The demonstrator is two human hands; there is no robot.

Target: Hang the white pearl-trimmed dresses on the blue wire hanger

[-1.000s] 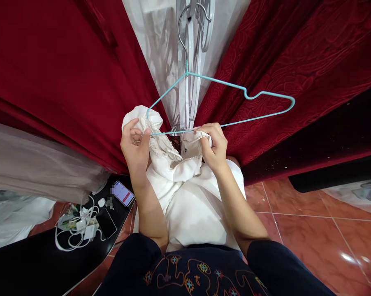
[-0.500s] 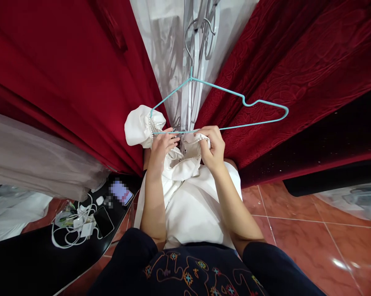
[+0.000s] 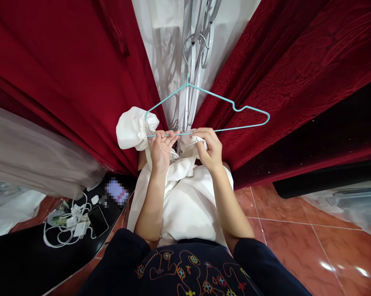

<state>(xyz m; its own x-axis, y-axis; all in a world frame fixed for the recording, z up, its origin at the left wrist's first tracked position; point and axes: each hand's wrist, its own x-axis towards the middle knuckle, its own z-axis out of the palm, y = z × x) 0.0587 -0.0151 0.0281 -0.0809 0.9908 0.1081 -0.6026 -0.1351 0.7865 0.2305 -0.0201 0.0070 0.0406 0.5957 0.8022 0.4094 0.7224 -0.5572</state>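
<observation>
From my remote station I log finishes. Garment [image 3: 190,209]: smooth matt white cloth; bead trim [image 3: 145,128] glossy, pearl-like. Hanger [image 3: 210,93]: smooth turquoise coating, hook [image 3: 184,53] bare shiny metal. Patterned drape [image 3: 281,78]: red cloth, raised texture. Bench [image 3: 19,259]: glossy black. Floor tiles [image 3: 296,246]: polished, I see light spots reflected.

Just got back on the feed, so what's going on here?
A person is handling a white fabric garment with pearl-like trim, spread over their lap, and a thin turquoise hanger with a metal hook. The hanger's left end is inside a puffy white sleeve; its right end is bare. The right hand pinches the garment's trimmed edge; the left hand is at the hanger's lower bar.
</observation>
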